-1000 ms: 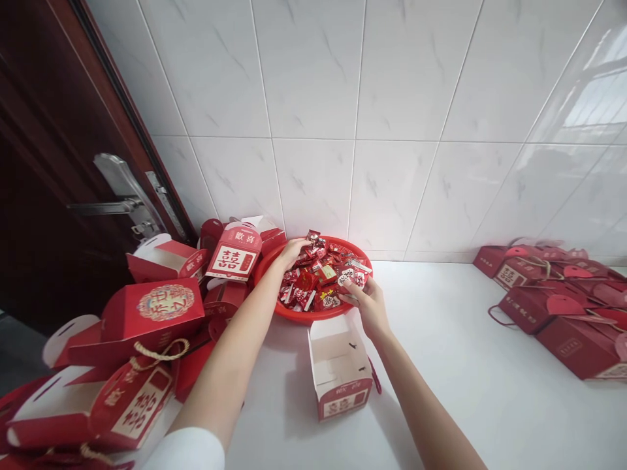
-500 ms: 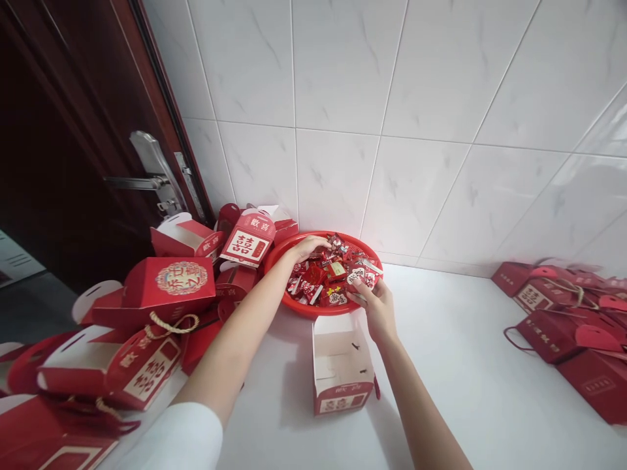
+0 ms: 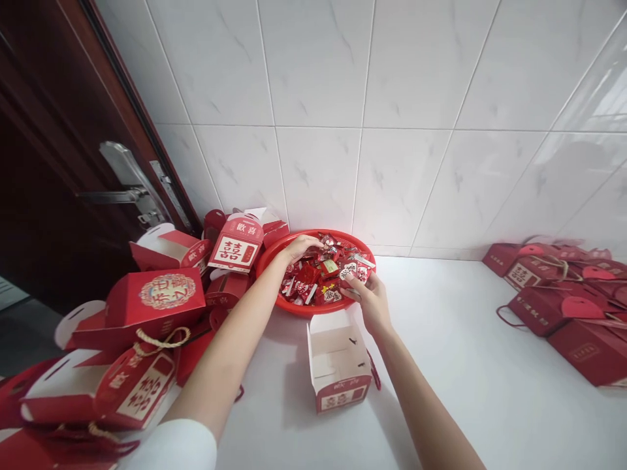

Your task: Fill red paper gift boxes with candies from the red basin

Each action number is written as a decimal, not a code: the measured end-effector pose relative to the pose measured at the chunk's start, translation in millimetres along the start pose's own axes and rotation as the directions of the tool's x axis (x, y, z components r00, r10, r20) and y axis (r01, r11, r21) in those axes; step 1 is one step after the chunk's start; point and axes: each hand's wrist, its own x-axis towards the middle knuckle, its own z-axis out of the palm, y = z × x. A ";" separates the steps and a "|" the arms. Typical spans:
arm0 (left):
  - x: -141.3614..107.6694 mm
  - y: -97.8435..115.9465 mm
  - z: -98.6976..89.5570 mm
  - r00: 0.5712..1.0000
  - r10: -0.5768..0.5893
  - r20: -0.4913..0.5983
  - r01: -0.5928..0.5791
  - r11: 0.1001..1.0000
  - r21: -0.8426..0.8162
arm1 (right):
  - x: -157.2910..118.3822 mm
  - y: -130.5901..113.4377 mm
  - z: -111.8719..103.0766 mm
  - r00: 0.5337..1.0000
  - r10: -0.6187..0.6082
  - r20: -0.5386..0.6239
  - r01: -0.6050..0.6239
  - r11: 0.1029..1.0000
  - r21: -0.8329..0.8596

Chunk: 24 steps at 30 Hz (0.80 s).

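Note:
A red plastic basket (image 3: 292, 307) holds a heap of wrapped candies (image 3: 307, 274) in red, white and gold wrappers. Over its back left side, my left hand (image 3: 302, 249) reaches in with fingers stretched out and bent downward. Its fingertips touch the candies, and the thumb side is partly hidden. At the basket's front right, my right hand (image 3: 371, 299) pinches a red and white candy packet (image 3: 349, 269) between thumb and fingers. Just in front of the basket stands an open red gift box (image 3: 341, 393), its white inside facing up and a red cord at its right side.
Red gift boxes (image 3: 169, 294) are piled on the left, some open, some with rope handles. More red boxes (image 3: 578, 346) lie at the right along the tiled wall (image 3: 411, 189). A dark red door with a metal handle (image 3: 122, 176) is at the left, beside the white table (image 3: 450, 326).
The view has turned slightly right, so everything sits a little further left. My right hand has the same packet in its fingers, and my left hand stays over the candies.

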 end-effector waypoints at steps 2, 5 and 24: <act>-0.4 1.6 -0.5 1.000 0.014 -0.016 -0.015 1.000 -0.016 | 0.2 0.2 0.6 1.000 0.006 -0.007 -0.006 1.000 0.011; -0.8 4.0 -1.1 0.999 0.032 -0.043 -0.034 0.998 -0.054 | 0.1 0.1 1.9 1.000 0.010 -0.018 -0.010 1.000 0.023; -12.9 15.6 11.8 0.997 0.027 0.074 -0.021 0.996 -0.082 | 1.1 -2.2 1.8 1.000 0.010 -0.003 -0.010 1.000 0.008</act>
